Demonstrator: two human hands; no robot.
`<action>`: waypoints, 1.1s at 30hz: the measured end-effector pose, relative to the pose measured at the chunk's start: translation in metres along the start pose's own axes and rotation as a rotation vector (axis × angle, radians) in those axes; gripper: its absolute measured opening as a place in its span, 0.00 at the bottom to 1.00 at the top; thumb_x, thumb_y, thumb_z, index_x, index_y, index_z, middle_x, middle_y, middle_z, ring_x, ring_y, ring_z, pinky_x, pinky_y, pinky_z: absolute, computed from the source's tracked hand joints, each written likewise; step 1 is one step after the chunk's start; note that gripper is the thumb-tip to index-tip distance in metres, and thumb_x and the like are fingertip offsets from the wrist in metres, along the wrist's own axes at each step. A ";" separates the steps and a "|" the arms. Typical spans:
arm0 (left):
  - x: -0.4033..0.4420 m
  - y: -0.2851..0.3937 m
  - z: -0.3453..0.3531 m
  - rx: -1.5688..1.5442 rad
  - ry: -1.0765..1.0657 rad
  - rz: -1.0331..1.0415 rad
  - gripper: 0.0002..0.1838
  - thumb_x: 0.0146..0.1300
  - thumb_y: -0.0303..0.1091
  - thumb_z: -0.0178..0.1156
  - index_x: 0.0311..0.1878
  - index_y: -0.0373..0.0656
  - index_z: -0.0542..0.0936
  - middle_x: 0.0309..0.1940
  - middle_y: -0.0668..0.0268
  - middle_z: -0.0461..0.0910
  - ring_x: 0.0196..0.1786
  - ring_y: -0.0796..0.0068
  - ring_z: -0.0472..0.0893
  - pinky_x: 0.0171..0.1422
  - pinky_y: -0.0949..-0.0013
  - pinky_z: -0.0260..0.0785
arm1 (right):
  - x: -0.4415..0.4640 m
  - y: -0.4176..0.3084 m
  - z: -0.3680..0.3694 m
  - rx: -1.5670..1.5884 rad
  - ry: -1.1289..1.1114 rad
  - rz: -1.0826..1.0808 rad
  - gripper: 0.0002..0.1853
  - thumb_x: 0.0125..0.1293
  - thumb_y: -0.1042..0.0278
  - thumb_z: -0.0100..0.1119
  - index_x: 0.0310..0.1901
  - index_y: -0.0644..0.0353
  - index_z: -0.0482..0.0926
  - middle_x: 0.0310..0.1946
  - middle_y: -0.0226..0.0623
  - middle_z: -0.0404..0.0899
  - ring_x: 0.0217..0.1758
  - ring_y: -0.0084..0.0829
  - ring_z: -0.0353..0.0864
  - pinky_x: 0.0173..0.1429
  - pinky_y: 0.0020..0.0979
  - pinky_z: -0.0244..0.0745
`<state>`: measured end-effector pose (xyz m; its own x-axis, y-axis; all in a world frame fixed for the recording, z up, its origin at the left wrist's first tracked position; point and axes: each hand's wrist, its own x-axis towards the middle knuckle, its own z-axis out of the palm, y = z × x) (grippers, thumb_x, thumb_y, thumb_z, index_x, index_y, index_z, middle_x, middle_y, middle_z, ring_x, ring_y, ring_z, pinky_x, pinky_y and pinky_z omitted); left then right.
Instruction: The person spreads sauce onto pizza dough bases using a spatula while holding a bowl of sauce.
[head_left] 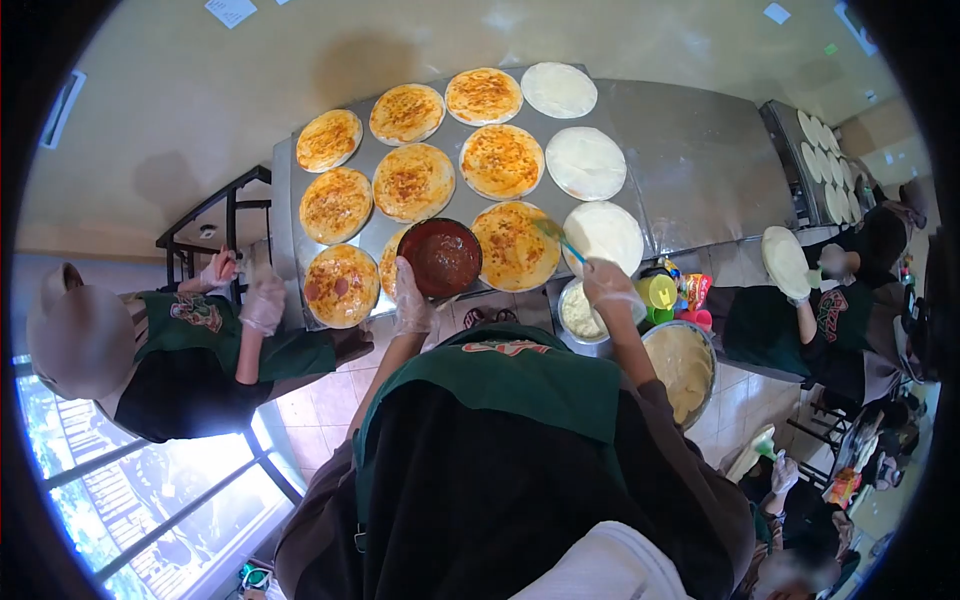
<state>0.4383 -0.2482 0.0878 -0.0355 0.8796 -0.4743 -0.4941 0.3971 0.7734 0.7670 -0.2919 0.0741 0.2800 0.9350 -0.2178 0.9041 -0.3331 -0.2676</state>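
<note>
My gloved left hand (412, 300) is closed on the side of a dark bowl of red sauce (440, 258), held above the table's near edge and partly hiding a sauced dough round. A thin teal-handled brush (572, 250) is gripped in my gloved right hand (612, 287). Its blurred head reaches over the right side of a sauced dough round (515, 250). Just right of that lies a plain white dough round (603, 236). Below my right hand stands a container of pale, crumbly filling (580, 310).
Several sauced rounds (413, 183) and more plain ones (585, 163) cover the metal table (690, 150). A big basin of dough (680, 370) and bright cups (657, 292) sit at right. Co-workers stand left (200, 330) and right (830, 310); the right one holds a dough round (785, 260).
</note>
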 end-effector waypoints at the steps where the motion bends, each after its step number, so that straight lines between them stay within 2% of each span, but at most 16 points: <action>1: 0.001 0.000 0.001 0.015 0.011 -0.024 0.38 0.74 0.67 0.40 0.73 0.46 0.63 0.69 0.58 0.69 0.68 0.59 0.73 0.66 0.51 0.74 | 0.004 -0.012 -0.006 0.021 0.002 -0.022 0.16 0.69 0.61 0.47 0.35 0.58 0.84 0.36 0.53 0.85 0.40 0.49 0.86 0.43 0.48 0.80; 4: 0.017 -0.006 0.002 0.056 0.010 -0.052 0.39 0.73 0.68 0.41 0.72 0.46 0.64 0.67 0.57 0.71 0.65 0.57 0.76 0.59 0.52 0.79 | 0.039 -0.041 0.022 -0.100 -0.078 -0.177 0.17 0.69 0.60 0.47 0.36 0.59 0.84 0.36 0.53 0.85 0.40 0.49 0.86 0.43 0.49 0.79; 5: 0.030 -0.014 -0.005 0.078 -0.007 -0.043 0.39 0.72 0.69 0.41 0.72 0.46 0.64 0.67 0.57 0.72 0.64 0.57 0.77 0.57 0.52 0.80 | 0.039 -0.043 0.023 -0.061 -0.228 -0.158 0.20 0.71 0.55 0.45 0.43 0.60 0.84 0.40 0.55 0.84 0.46 0.53 0.84 0.50 0.50 0.76; 7: 0.039 -0.009 -0.002 0.156 -0.001 -0.035 0.40 0.72 0.68 0.42 0.72 0.43 0.64 0.64 0.54 0.73 0.61 0.56 0.80 0.53 0.53 0.82 | 0.023 -0.044 0.000 0.108 -0.236 -0.145 0.20 0.71 0.55 0.46 0.42 0.61 0.84 0.37 0.54 0.84 0.43 0.52 0.84 0.49 0.49 0.76; 8: 0.046 -0.008 -0.003 0.222 0.004 -0.011 0.41 0.72 0.68 0.42 0.72 0.41 0.63 0.64 0.53 0.73 0.61 0.57 0.80 0.54 0.54 0.81 | 0.015 -0.039 -0.013 0.189 -0.245 -0.139 0.20 0.71 0.55 0.46 0.41 0.62 0.84 0.36 0.53 0.84 0.42 0.52 0.84 0.49 0.48 0.77; 10: 0.072 -0.016 -0.008 0.358 0.009 0.033 0.41 0.72 0.68 0.42 0.72 0.39 0.63 0.64 0.51 0.73 0.61 0.57 0.79 0.57 0.55 0.80 | 0.006 -0.034 -0.036 0.459 -0.419 -0.037 0.19 0.70 0.57 0.46 0.43 0.60 0.84 0.37 0.55 0.84 0.43 0.52 0.84 0.52 0.48 0.75; 12: 0.114 -0.038 -0.016 0.415 0.025 0.086 0.42 0.72 0.69 0.43 0.71 0.38 0.64 0.62 0.49 0.74 0.61 0.55 0.78 0.64 0.59 0.73 | -0.001 -0.044 -0.064 0.625 -0.599 0.095 0.19 0.72 0.56 0.46 0.43 0.60 0.84 0.37 0.55 0.83 0.45 0.52 0.83 0.54 0.47 0.74; 15: 0.131 -0.033 0.009 0.497 -0.029 0.156 0.41 0.72 0.67 0.44 0.69 0.37 0.66 0.60 0.45 0.76 0.61 0.53 0.78 0.65 0.58 0.70 | 0.023 -0.049 -0.030 0.310 -0.271 -0.174 0.19 0.72 0.56 0.46 0.44 0.61 0.83 0.35 0.53 0.83 0.42 0.53 0.83 0.50 0.48 0.75; 18: 0.136 -0.016 0.044 0.694 -0.047 0.276 0.37 0.73 0.64 0.46 0.67 0.37 0.67 0.56 0.43 0.78 0.60 0.49 0.79 0.64 0.56 0.70 | 0.036 -0.067 -0.025 0.182 -0.080 -0.132 0.19 0.73 0.56 0.46 0.42 0.61 0.84 0.34 0.53 0.82 0.42 0.54 0.82 0.47 0.50 0.75; 21: 0.136 -0.004 0.075 0.790 -0.088 0.359 0.35 0.73 0.61 0.48 0.66 0.38 0.68 0.55 0.41 0.78 0.59 0.44 0.79 0.63 0.54 0.70 | 0.066 -0.060 0.008 0.186 -0.083 -0.178 0.18 0.72 0.57 0.49 0.40 0.61 0.84 0.32 0.49 0.82 0.38 0.48 0.83 0.45 0.46 0.76; 24: 0.144 0.004 0.097 0.810 -0.120 0.363 0.35 0.73 0.61 0.48 0.65 0.37 0.68 0.54 0.40 0.78 0.59 0.42 0.78 0.62 0.53 0.71 | 0.083 -0.050 0.031 0.666 -0.256 0.086 0.19 0.73 0.53 0.52 0.37 0.60 0.83 0.24 0.40 0.78 0.31 0.34 0.80 0.39 0.37 0.75; 27: 0.176 -0.012 0.109 0.747 -0.125 0.315 0.36 0.73 0.62 0.48 0.66 0.36 0.69 0.56 0.41 0.78 0.60 0.43 0.78 0.64 0.53 0.70 | 0.092 -0.035 0.031 1.087 -0.406 0.137 0.21 0.73 0.47 0.55 0.37 0.58 0.82 0.20 0.29 0.72 0.23 0.20 0.70 0.26 0.26 0.67; 30: 0.214 -0.027 0.134 0.679 -0.102 0.241 0.38 0.71 0.64 0.48 0.66 0.36 0.70 0.58 0.43 0.77 0.61 0.45 0.78 0.66 0.55 0.69 | 0.111 -0.020 0.024 1.282 -0.451 0.157 0.23 0.73 0.42 0.55 0.37 0.56 0.82 0.19 0.23 0.69 0.17 0.15 0.63 0.18 0.21 0.55; 33: 0.253 -0.039 0.170 0.482 -0.167 0.186 0.40 0.71 0.67 0.47 0.66 0.38 0.70 0.62 0.48 0.75 0.63 0.51 0.77 0.67 0.57 0.70 | 0.146 -0.006 0.004 1.290 -0.416 0.212 0.21 0.73 0.43 0.55 0.37 0.55 0.82 0.18 0.21 0.68 0.14 0.13 0.59 0.15 0.20 0.50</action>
<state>0.5963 0.0032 0.0093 0.0736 0.9605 -0.2684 -0.0371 0.2715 0.9617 0.8008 -0.1540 0.0398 0.0509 0.8232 -0.5654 -0.1463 -0.5539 -0.8196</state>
